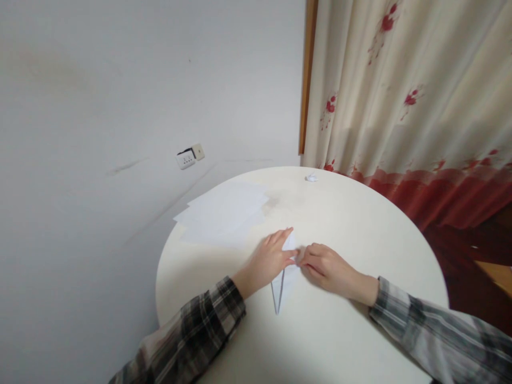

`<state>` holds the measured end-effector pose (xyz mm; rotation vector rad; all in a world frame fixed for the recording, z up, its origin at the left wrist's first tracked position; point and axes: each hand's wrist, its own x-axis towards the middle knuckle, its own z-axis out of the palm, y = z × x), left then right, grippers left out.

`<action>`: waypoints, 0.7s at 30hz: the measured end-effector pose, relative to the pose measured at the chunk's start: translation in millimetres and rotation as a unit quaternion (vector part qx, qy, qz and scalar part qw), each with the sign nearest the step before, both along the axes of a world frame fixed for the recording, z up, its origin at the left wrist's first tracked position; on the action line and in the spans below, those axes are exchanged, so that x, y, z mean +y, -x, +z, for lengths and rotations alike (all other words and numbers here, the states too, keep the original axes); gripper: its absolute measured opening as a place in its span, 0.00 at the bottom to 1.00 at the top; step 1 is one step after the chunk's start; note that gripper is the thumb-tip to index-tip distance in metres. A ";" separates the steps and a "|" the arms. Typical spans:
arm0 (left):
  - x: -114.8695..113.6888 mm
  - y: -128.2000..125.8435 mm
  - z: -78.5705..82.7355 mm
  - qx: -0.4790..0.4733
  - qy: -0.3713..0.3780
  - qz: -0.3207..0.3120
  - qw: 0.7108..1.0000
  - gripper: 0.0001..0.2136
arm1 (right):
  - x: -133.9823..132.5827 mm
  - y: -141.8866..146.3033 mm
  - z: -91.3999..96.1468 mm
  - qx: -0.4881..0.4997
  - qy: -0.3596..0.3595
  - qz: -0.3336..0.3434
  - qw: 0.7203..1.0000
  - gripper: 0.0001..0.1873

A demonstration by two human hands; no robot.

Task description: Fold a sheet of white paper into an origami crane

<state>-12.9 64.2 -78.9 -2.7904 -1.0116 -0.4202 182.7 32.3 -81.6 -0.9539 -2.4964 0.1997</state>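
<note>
A white sheet of folded paper [289, 277], narrow and pointed toward me, lies on the round white table [344, 341]. A dark gap between its layers runs to the lower point. My left hand [270, 261] is over its left and upper part, holding it with thumb and forefinger close together near the right edge, the other fingers stretched beyond. From the right, my right hand [326, 269] is closed, thumb and forefinger pinching at the same edge. The fingers hide the middle of the paper.
Several loose white sheets [224, 213] overlap at the table's back left. A small folded or crumpled white paper piece [311, 178] sits near the far edge. Behind are a wall with a socket [186, 159] and a flowered curtain [412, 106].
</note>
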 end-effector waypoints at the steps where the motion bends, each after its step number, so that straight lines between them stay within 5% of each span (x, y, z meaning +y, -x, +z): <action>1: 0.9 2.4 -3.8 -0.005 0.025 -0.009 1.000 0.12 | 2.1 -4.4 -1.1 0.013 -0.010 0.001 1.000 0.11; 7: 0.5 8.6 -24.1 -0.048 0.110 -0.069 0.990 0.17 | 13.0 -26.4 -12.6 0.082 -0.017 -0.021 0.996 0.11; 12: -0.3 0.2 -18.1 -0.021 0.172 -0.178 0.969 0.16 | 9.8 -25.6 -16.6 0.058 0.012 0.034 0.998 0.13; 15: -0.9 0.7 -12.6 -0.015 0.145 -0.170 0.974 0.13 | 4.8 -24.8 -19.0 0.018 0.020 0.041 0.999 0.15; 21: -12.5 8.5 -23.3 -0.037 0.069 -0.114 0.990 0.11 | -3.7 -27.1 -31.0 -0.088 -0.090 0.018 0.992 0.16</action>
